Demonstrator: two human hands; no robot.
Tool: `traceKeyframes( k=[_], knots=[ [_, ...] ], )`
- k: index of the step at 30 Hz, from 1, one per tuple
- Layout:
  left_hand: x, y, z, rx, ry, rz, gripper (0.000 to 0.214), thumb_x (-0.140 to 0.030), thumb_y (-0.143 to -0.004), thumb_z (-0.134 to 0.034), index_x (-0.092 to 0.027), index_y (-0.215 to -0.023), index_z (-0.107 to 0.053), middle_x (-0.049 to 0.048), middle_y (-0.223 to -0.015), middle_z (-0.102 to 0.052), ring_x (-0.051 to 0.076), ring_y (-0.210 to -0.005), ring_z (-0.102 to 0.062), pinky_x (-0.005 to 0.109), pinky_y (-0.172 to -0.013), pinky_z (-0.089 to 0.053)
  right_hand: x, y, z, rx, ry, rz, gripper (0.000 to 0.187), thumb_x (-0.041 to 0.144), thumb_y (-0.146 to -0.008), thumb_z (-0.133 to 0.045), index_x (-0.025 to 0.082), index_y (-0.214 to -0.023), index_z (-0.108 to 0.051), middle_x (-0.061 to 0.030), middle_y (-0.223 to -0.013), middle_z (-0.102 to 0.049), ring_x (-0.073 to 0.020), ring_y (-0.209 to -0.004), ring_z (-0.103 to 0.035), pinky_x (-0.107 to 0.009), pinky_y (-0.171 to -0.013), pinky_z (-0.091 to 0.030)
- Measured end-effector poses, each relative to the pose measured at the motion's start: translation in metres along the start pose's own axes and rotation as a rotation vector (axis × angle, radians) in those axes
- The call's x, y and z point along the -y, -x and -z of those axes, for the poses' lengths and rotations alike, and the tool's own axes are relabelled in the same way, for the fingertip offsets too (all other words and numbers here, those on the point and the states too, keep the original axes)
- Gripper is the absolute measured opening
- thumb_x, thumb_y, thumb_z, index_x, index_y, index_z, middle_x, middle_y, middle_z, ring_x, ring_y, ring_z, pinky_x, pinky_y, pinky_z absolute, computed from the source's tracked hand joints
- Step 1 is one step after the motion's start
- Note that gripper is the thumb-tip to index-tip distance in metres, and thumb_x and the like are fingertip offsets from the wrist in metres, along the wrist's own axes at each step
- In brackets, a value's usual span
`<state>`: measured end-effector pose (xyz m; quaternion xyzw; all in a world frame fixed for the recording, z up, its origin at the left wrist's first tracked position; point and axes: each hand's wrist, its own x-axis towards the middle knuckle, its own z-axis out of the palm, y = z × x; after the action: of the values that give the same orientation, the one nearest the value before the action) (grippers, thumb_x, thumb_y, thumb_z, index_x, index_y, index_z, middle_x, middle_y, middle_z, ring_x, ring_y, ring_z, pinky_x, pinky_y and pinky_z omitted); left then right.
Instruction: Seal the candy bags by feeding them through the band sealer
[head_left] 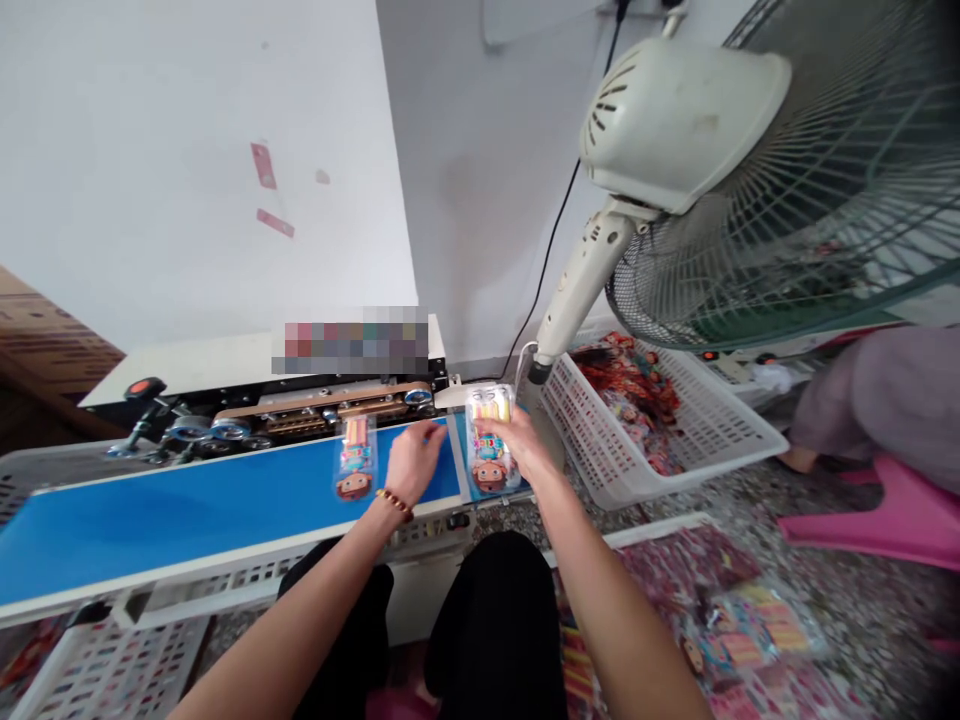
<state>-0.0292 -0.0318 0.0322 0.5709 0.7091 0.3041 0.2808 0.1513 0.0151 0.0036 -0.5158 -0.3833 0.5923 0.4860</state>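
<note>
My left hand [412, 458] rests on the blue conveyor belt [187, 510] of a sealing machine [330, 405], fingers bent loosely, touching the belt beside a clear cartoon packet [355, 460] that lies flat on it. My right hand [517, 445] grips a second clear packet [489, 440] with pastel sticks and a cartoon face, holding it at the belt's right end.
A white basket [660, 420] of printed packets stands to the right under a large standing fan [750, 170]. More packets fill a tray [720, 620] by my knees. Another person sits at the far right near a pink stool [892, 520].
</note>
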Motion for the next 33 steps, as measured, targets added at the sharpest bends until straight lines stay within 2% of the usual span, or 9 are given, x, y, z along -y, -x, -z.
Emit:
traceKeyframes(
  k=[2, 5, 9, 14, 17, 21, 27, 33],
  knots=[
    [-0.018, -0.009, -0.018, 0.15, 0.155, 0.062, 0.018, -0.028, -0.094, -0.057, -0.018, -0.084, -0.069, 0.0017, -0.069, -0.066, 0.014, -0.053, -0.06, 0.023, -0.057, -0.043, 0.002, 0.001, 0.0, -0.01, 0.019, 0.009, 0.05, 0.04, -0.048, -0.091, 0.019, -0.088, -0.069, 0.0, -0.075, -0.073, -0.0183, -0.066, -0.067, -0.029, -0.065, -0.054],
    [-0.027, -0.023, -0.032, 0.135, 0.353, 0.153, 0.015, -0.022, -0.089, -0.061, -0.016, -0.076, -0.065, -0.0013, -0.06, -0.061, 0.011, -0.043, -0.053, 0.021, -0.049, -0.039, 0.004, 0.002, 0.0, -0.017, 0.038, 0.001, 0.051, 0.04, -0.047, -0.091, 0.019, -0.088, -0.069, -0.0012, -0.079, -0.075, -0.0202, -0.07, -0.069, -0.03, -0.067, -0.055],
    [-0.016, -0.031, -0.03, 0.07, 0.45, 0.229, 0.016, -0.017, -0.088, -0.058, -0.015, -0.072, -0.061, 0.0005, -0.068, -0.065, 0.007, -0.039, -0.049, 0.02, -0.043, -0.034, 0.002, 0.003, 0.003, 0.009, -0.016, -0.017, 0.051, 0.041, -0.054, -0.087, 0.019, -0.097, -0.07, -0.0038, -0.087, -0.077, -0.0233, -0.075, -0.071, -0.032, -0.068, -0.056],
    [-0.011, -0.025, -0.029, 0.178, 0.506, 0.2, 0.021, -0.033, -0.09, -0.062, -0.015, -0.08, -0.062, 0.0024, -0.078, -0.069, 0.007, -0.04, -0.051, 0.019, -0.038, -0.029, -0.008, -0.001, 0.002, -0.01, -0.014, 0.0, 0.052, 0.042, -0.054, -0.086, 0.02, -0.099, -0.07, -0.0033, -0.087, -0.077, -0.0245, -0.074, -0.072, -0.033, -0.067, -0.057],
    [-0.014, -0.024, -0.033, 0.214, 0.531, 0.252, 0.023, -0.033, -0.085, -0.07, -0.015, -0.075, -0.061, 0.0006, -0.069, -0.064, 0.007, -0.039, -0.049, 0.018, -0.037, -0.024, -0.012, -0.006, 0.0, -0.042, 0.042, 0.032, 0.05, 0.047, -0.056, -0.084, 0.02, -0.096, -0.07, -0.003, -0.085, -0.077, -0.0243, -0.073, -0.071, -0.033, -0.066, -0.056],
    [-0.012, -0.029, -0.036, 0.139, 0.553, 0.335, 0.019, -0.028, -0.083, -0.072, -0.015, -0.073, -0.062, -0.0027, -0.058, -0.057, 0.007, -0.038, -0.049, 0.017, -0.038, -0.023, -0.009, -0.006, 0.001, -0.057, 0.122, 0.054, 0.048, 0.049, -0.057, -0.082, 0.02, -0.094, -0.07, -0.0029, -0.087, -0.076, -0.0246, -0.079, -0.071, -0.032, -0.07, -0.055],
    [-0.004, -0.036, -0.031, 0.093, 0.387, 0.26, 0.016, -0.024, -0.087, -0.063, -0.015, -0.073, -0.066, -0.0002, -0.069, -0.068, 0.007, -0.037, -0.052, 0.019, -0.042, -0.034, 0.001, 0.001, 0.003, -0.023, 0.091, 0.001, 0.055, 0.048, -0.051, -0.085, 0.02, -0.095, -0.07, -0.005, -0.092, -0.077, -0.0268, -0.084, -0.072, -0.034, -0.074, -0.055],
    [-0.008, -0.035, -0.027, 0.067, 0.329, 0.26, 0.016, -0.023, -0.086, -0.063, -0.016, -0.073, -0.067, -0.0004, -0.068, -0.068, 0.007, -0.039, -0.053, 0.019, -0.045, -0.037, 0.001, 0.001, 0.004, -0.039, 0.095, -0.001, 0.054, 0.048, -0.05, -0.086, 0.02, -0.093, -0.07, -0.0046, -0.09, -0.077, -0.0261, -0.08, -0.071, -0.033, -0.071, -0.054]
  ],
)
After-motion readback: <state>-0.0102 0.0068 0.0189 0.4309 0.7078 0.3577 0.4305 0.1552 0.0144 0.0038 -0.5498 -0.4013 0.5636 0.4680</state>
